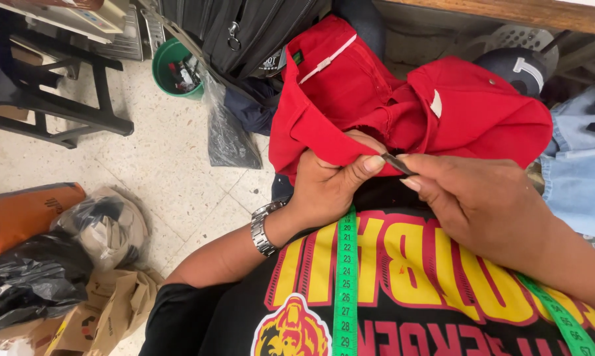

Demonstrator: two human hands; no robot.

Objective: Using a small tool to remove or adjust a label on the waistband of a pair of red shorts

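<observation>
A red garment [390,99] lies bunched on my lap, with a white tag and a metal button showing. My left hand [327,184] grips its folded lower edge between thumb and fingers; a silver wristwatch [263,229] sits on that wrist. My right hand [472,198] pinches a small thin dark tool [397,163] and holds its tip against the red cloth right beside my left thumb. A green measuring tape [345,283] hangs around my neck and down over my black printed shirt.
A black bag [245,29] and a green bucket [172,66] stand on the tiled floor ahead. A black table frame [80,99] is at the left. Plastic and paper bags [60,264] are piled at the lower left. Blue denim [577,165] lies at the right.
</observation>
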